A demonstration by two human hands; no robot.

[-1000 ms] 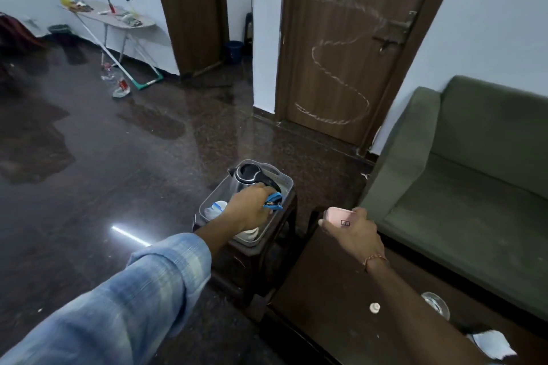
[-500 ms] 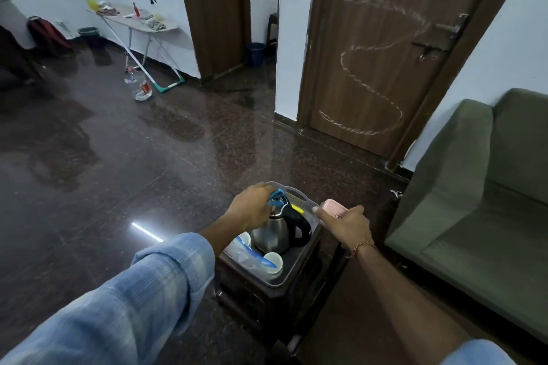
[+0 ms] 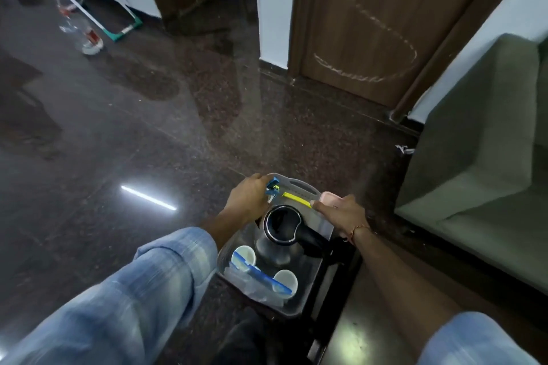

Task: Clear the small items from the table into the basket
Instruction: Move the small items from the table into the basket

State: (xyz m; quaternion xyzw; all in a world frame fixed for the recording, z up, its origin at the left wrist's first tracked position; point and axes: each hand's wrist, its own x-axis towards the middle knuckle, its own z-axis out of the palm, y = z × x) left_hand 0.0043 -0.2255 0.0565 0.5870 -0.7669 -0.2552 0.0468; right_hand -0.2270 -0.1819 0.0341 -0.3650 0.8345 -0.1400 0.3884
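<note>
At lower centre, the left hand (image 3: pixel 247 198) grips a small blue object (image 3: pixel 272 187) and the right hand (image 3: pixel 341 212) grips a pink rounded case (image 3: pixel 327 196) over the grey plastic basket (image 3: pixel 299 185); the next move seems to be letting both go inside.

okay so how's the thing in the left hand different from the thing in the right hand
The left hand pinches a blue item with yellow marks; the right hand holds a plain pink case. The blue item looks narrower and irregular; the pink case is broader with rounded corners. The blue item sits at the basket's far left corner, the pink case at its right rim. Both are held over the basket.
</note>
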